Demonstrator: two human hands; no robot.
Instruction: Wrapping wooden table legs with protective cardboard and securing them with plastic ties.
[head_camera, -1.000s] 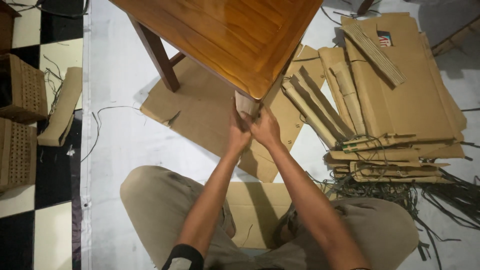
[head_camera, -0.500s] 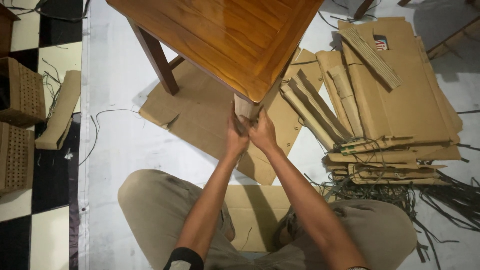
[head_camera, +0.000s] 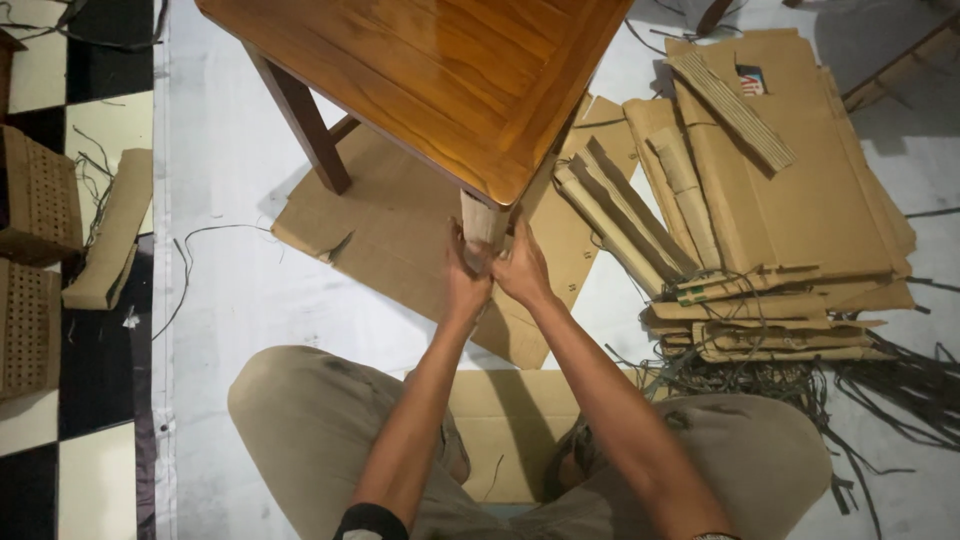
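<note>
Centre frame: strip of brown cardboard wrapped round the near table leg (head_camera: 484, 222), under the corner of the glossy orange-brown wooden table (head_camera: 440, 80). Left hand (head_camera: 465, 282) and right hand (head_camera: 522, 268) both closed around the wrap, fingers curled, touching each other. Stack of flattened brown cardboard (head_camera: 790, 200) at right.

A white sheet (head_camera: 240, 290) covers most of the floor; along its left edge a black-and-cream checkered tile floor (head_camera: 95, 440) shows. On the tiles by that edge lie perforated cardboard blocks (head_camera: 35, 250) and a folded cardboard strip (head_camera: 110, 235). At the sheet's right side a stack of flattened cardboard (head_camera: 780, 190) rests over a tangle of dark strapping bands (head_camera: 860, 380), some trailing off to the right edge. A thin dark strand (head_camera: 190, 265) curls near the sheet's left edge. Light is dim and warm.
</note>
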